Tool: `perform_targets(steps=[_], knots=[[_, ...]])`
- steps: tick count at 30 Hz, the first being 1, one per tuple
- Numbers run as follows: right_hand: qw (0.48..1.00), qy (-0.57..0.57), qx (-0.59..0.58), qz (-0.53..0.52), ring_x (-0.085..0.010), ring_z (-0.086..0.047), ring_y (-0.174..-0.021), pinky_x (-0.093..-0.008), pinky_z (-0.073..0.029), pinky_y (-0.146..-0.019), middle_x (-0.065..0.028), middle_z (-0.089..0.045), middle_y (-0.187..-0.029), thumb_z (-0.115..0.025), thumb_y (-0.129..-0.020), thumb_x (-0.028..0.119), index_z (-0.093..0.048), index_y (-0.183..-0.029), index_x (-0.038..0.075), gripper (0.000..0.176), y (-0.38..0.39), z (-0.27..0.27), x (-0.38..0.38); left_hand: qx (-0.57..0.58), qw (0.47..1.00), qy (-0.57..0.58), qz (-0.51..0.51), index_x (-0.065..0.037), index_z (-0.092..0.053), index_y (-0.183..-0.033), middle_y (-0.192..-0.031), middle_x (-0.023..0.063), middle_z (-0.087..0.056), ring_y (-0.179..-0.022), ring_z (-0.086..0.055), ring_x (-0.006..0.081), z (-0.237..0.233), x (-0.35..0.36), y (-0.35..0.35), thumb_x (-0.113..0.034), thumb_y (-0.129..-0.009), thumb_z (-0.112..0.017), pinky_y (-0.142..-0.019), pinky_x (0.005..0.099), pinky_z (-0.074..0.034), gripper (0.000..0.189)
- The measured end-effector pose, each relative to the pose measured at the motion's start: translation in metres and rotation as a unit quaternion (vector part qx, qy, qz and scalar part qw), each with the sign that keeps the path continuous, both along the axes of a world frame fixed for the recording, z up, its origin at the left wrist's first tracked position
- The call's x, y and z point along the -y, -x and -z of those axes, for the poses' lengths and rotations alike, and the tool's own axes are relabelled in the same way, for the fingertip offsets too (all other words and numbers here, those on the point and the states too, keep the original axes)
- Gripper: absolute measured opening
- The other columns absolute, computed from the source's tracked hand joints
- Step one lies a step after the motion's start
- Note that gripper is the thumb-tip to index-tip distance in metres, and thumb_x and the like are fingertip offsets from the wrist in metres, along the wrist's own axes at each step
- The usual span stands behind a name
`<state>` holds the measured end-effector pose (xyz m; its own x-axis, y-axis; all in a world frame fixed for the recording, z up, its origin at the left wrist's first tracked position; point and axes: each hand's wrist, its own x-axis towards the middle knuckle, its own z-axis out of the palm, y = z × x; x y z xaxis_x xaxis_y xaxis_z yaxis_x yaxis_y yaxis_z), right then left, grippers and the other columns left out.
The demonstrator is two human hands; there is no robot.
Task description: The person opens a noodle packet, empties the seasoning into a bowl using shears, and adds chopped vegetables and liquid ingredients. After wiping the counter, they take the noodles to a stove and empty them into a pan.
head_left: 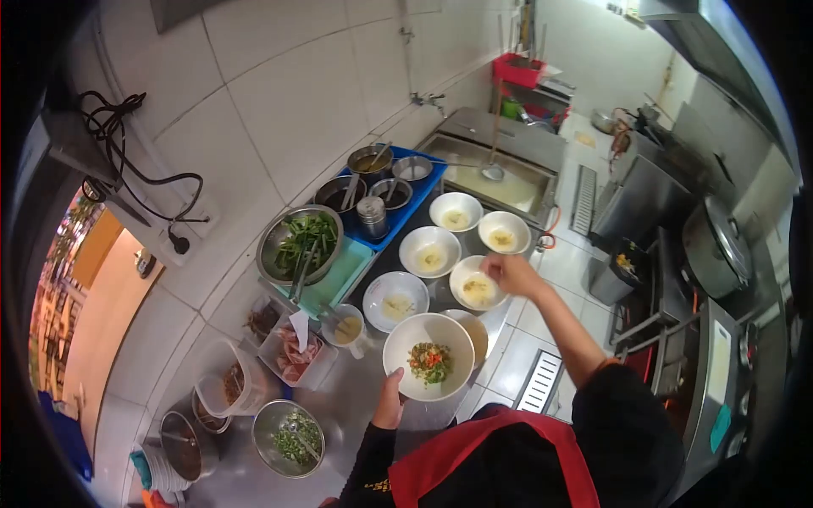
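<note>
My left hand (389, 400) grips the rim of a white bowl (406, 334) tilted toward me. Inside it lies a heap of chopped green and red bits (430, 362). Over a smaller white bowl (460, 269), my right hand (513, 276) has its fingers bunched in a pinch; whatever is between them is hidden. Pale yellowish food sits in the bottom of that bowl. Similar portions show in the neighbouring bowls (405, 245) and in a wider white dish (373, 290). Another round container (480, 339) is partly covered by the bowl I hold.
Left are a steel bowl of green leaves (292, 235) with tongs, a tub of pink meat slices (288, 356) and a steel bowl of chopped greens (296, 436). A blue tray (428, 182) carries seasoning pots. Beyond is a sink basin (517, 190) with a ladle; a big pot (716, 250) stands right.
</note>
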<state>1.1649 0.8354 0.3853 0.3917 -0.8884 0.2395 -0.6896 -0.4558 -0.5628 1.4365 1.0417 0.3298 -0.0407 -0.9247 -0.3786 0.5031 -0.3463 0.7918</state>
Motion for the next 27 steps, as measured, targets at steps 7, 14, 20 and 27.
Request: perform_targets(steps=[7,14,20,27], knots=[[0.983,0.138,-0.043,-0.116,-0.0296,-0.058,-0.086,-0.0417,-0.047,-0.073,-0.0116,-0.061,-0.089,-0.052,-0.075,0.01,-0.064,-0.086,0.013,0.017,-0.066,-0.009,0.248,-0.062,0.989,0.041,-0.127,-0.001,-0.025,-0.134,-0.13,0.0135,-0.041,-0.119,-0.042,0.024,-0.012,0.032,0.04,-0.032,-0.089,-0.039,-0.096,0.0364,-0.036,0.056],[0.908,0.217,-0.248,-0.26,-0.0287,-0.055,-0.092,-0.041,-0.048,-0.076,-0.0122,-0.056,-0.093,-0.058,-0.073,0.014,-0.067,-0.08,0.015,0.012,-0.12,0.02,0.392,-0.01,0.943,0.04,-0.329,-0.004,-0.03,-0.132,-0.13,0.0119,-0.041,-0.119,-0.041,0.0247,-0.029,0.098,0.113,-0.036,-0.089,-0.038,-0.099,0.0381,-0.033,0.054],[0.817,0.304,-0.327,-0.365,-0.0271,-0.054,-0.094,-0.0395,-0.047,-0.076,-0.0097,-0.057,-0.099,-0.062,-0.067,0.015,-0.067,-0.076,0.005,0.014,-0.123,0.017,0.419,0.017,0.919,0.017,-0.394,-0.005,-0.032,-0.131,-0.129,0.0102,-0.042,-0.118,-0.042,0.0236,-0.046,0.146,0.135,-0.039,-0.088,-0.042,-0.097,0.0376,-0.035,0.056],[0.788,0.256,-0.374,-0.416,-0.0292,-0.054,-0.095,-0.0407,-0.044,-0.078,-0.0103,-0.062,-0.087,-0.065,-0.065,0.017,-0.066,-0.081,0.005,0.02,-0.127,0.021,0.426,0.0,0.895,0.034,-0.444,-0.004,-0.032,-0.13,-0.128,0.0113,-0.043,-0.116,-0.043,0.0244,-0.05,0.179,0.164,-0.037,-0.087,-0.044,-0.096,0.0382,-0.035,0.056]])
